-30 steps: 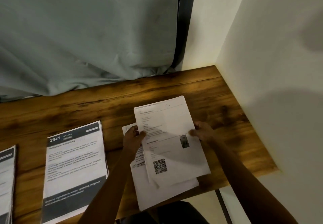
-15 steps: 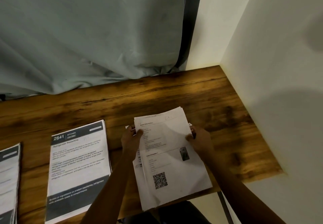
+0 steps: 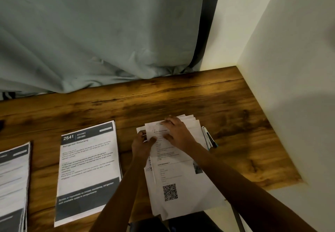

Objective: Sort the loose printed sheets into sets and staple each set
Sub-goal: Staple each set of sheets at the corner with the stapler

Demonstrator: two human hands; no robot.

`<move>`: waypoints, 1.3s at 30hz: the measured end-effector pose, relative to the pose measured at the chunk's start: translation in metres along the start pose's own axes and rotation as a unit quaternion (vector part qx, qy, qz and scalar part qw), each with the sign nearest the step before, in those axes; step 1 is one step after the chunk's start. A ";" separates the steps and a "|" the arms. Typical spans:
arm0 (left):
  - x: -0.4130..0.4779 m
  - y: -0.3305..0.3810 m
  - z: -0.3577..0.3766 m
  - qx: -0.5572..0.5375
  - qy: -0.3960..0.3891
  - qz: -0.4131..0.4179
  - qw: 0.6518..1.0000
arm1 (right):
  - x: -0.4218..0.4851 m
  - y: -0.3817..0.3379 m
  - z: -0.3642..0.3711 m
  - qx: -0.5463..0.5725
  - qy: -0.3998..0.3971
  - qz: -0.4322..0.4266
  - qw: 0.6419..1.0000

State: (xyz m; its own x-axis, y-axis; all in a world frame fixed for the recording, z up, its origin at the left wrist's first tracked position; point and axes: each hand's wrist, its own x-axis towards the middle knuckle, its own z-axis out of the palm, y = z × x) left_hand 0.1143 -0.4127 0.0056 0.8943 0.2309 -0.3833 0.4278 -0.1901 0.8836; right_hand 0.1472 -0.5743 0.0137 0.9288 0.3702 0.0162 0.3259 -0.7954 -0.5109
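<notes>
**Sorting step in hand; no stapling under way**

The loose sheets [image 3: 181,186] lay in a fanned, uneven pile on the right part of the wooden table [image 3: 199,101], their near edge overhanging the table's front. The top sheet carried a QR code and a small photograph. The right hand [image 3: 178,134] rested flat on the far end of the pile, fingers extended, pressing it down. The left hand [image 3: 143,146] pinched the pile's left edge near the top corner, thumb above and fingers curled beneath.

Two pens [image 3: 208,139] lay just beside the pile's right edge. To the left, well apart from the pile, sat a printed stack [image 3: 88,168] headed "2641 Kitchen", and a second stack [image 3: 12,186] lay at the far left, cut by the frame. A grey curtain [image 3: 90,32] hung behind the table.

Judgement: the work stood at the sorting or squaring step. The pile's edges were not aligned, so the next move would call for separating or knocking the sheets flush before any fastening. No stapler was in view; one would have to be fetched.
</notes>
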 end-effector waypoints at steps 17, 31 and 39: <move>-0.009 -0.004 -0.003 0.050 0.014 0.044 0.998 | 0.003 0.001 0.005 -0.047 0.087 0.003 0.995; -0.005 -0.008 -0.018 0.197 -0.018 0.154 0.968 | -0.029 0.030 -0.008 -0.032 0.149 -0.107 0.982; 0.009 -0.010 -0.015 0.375 -0.059 0.169 0.909 | -0.057 0.063 -0.025 -0.047 0.139 -0.130 0.981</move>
State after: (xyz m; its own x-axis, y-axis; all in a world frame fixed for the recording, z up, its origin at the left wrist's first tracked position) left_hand 0.1158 -0.3950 -0.0023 0.9803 -0.0575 -0.1889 0.0549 -0.8395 0.5406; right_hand 0.1193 -0.6575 0.0025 0.8207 0.4314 0.3747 0.5601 -0.7372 -0.3779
